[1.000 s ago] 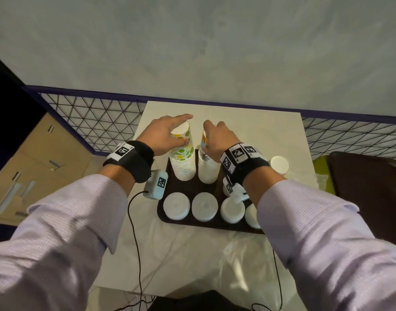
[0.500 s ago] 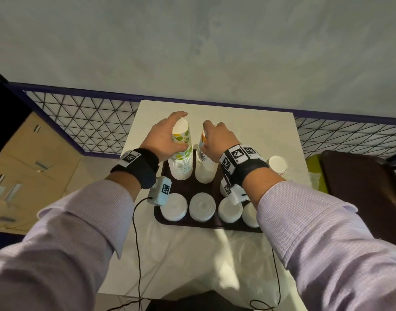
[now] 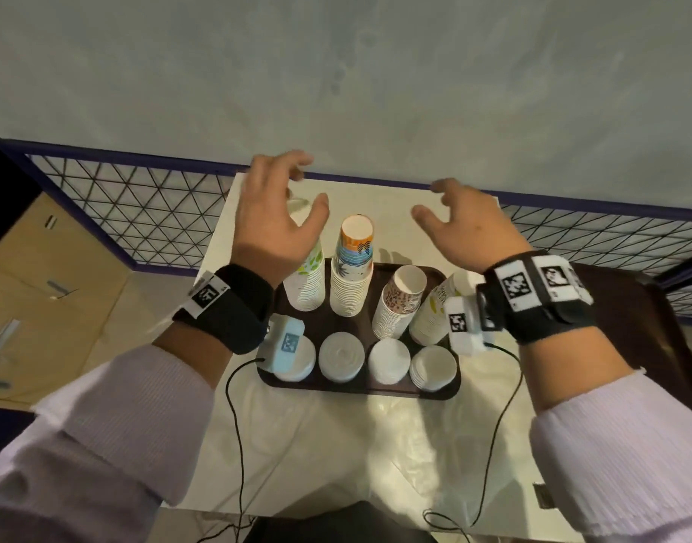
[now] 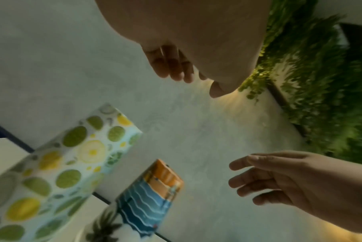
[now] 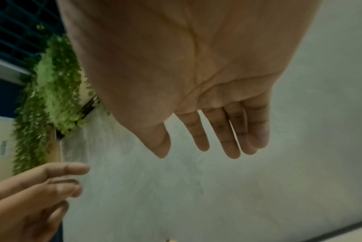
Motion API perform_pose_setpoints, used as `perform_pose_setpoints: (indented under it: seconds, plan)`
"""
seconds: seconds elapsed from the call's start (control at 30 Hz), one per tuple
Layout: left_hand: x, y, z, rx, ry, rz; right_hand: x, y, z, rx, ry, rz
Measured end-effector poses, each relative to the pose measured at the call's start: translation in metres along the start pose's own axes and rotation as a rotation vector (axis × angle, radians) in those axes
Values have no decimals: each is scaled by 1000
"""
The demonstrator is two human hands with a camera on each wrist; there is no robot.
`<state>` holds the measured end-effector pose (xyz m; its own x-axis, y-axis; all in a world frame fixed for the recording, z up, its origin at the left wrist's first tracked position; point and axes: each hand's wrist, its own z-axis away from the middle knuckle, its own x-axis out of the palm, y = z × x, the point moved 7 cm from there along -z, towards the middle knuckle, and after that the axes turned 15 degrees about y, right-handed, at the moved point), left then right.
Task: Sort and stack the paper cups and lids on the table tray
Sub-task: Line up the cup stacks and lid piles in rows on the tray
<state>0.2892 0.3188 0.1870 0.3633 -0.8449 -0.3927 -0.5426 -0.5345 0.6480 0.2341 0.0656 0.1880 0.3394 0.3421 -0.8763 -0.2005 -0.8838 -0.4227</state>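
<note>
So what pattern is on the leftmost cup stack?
Green and yellow citrus slices on the leftmost cup stack, clearest in the left wrist view.

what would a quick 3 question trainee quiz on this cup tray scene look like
1. True or false: the left hand grips the citrus-print cup stack.
2. How many stacks of white lids sit in the near row of the tray? A) two B) four C) six
3. Fill in: of the four cup stacks, the two on the right lean, while the blue and orange stack stands ______.

Key
1. False. Both the left hand and the right hand hang above the tray with fingers spread and hold nothing.
2. B
3. upright
</note>
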Motion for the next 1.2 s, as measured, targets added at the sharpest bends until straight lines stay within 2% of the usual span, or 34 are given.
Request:
perform_pose_setpoints:
  seconds: [0.1,0.17,0.27,0.4,0.5,0.63,0.73,0.87,1.07,1.2]
  plan:
    - [11,32,20,41,-101,74,-22,29,13,35,55,-11]
    - [28,46,38,77,-205,61,-23,48,24,65,37,-10]
    - [60,56,70,190,-385,23,-10,75,43,114,-61,-9]
    - [98,45,106,229,-538,-102,6,95,62,137,-174,-43]
    - [117,42,124,282,-548,-195,21,101,68,123,-212,-69]
    - [142,37,137,267,-592,-268,48,108,65,67,-245,26]
    - [153,33,143,199,-618,-188,62,114,59,27,-242,87]
    - [152,26,145,137,-588,-102,68,120,38,14,-177,80]
    - [155,17,151,16,-632,-105,90,111,-2,-20,-162,71]
    - [156,15,154,15,-653,-101,103,102,-24,-48,-190,54]
